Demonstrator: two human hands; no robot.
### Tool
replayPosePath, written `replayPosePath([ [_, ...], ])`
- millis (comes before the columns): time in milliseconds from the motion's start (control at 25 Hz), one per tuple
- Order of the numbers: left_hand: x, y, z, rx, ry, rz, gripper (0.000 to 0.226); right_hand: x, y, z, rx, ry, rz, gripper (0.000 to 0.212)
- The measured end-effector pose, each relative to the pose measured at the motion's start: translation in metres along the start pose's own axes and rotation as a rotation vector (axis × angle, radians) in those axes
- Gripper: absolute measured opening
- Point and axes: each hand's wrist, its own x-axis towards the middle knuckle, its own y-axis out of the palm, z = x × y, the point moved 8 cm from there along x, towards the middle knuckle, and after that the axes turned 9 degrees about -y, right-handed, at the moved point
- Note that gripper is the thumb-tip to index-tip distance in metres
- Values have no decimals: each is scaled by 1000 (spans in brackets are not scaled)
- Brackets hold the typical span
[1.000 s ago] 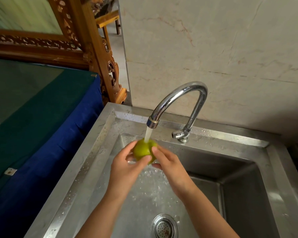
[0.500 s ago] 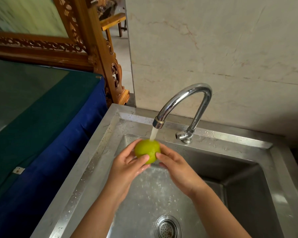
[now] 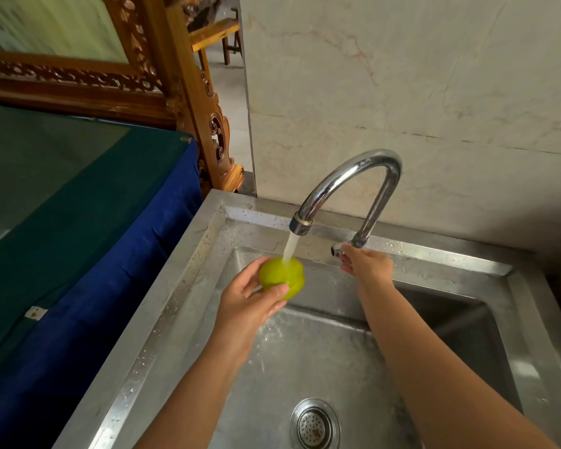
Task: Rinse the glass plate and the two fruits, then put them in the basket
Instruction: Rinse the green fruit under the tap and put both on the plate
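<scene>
A green fruit (image 3: 282,276) sits in my left hand (image 3: 250,299), held under the running water from the chrome tap (image 3: 347,186) over the steel sink (image 3: 188,270). My right hand (image 3: 366,264) is off the fruit and rests on the tap's small handle (image 3: 337,249) at the base of the spout, fingers curled around it. The glass plate, the other fruit and the basket are out of view.
The sink drain (image 3: 314,424) lies at the bottom centre of the basin. A table with a blue and green cloth (image 3: 78,222) stands left of the sink. A carved wooden frame (image 3: 175,85) rises behind it. A marble wall (image 3: 402,92) backs the tap.
My right hand has let go of the green fruit and moved right and up to the tap handle. My left hand alone keeps the fruit under the water.
</scene>
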Motion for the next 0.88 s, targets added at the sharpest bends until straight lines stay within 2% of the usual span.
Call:
replayPosePath([
  [80, -1, -1, 1, 3, 5, 3, 54, -7, -7, -18, -34, 16, 18, 16],
  [200, -6, -1, 2, 22, 5, -2, 55, -18, -15, -35, -127, 80, -20, 25],
  [280, -10, -1, 4, 57, 2, -7, 55, -28, -16, -26, -186, 24, -14, 33],
  [360, -15, -1, 5, 109, -1, 2, 51, -48, -6, -8, -192, -132, 141, 32],
  [440, -21, 2, 6, 219, 3, 20, 50, -84, 8, 8, -152, -279, 395, 26],
  [520, -32, 10, 7, 419, 43, 4, 53, -115, 8, 14, -207, -315, 543, 38],
  [600, -48, 25, 8, 555, 91, -13, 61, -129, -5, 17, -326, -320, 528, 45],
  [680, -68, 44, 4, 606, 127, 7, 68, -143, -24, 23, -351, -308, 508, 42],
  [880, -122, 88, -7, 578, 137, 186, 77, -192, -95, 36, 25, -163, 456, 13],
])
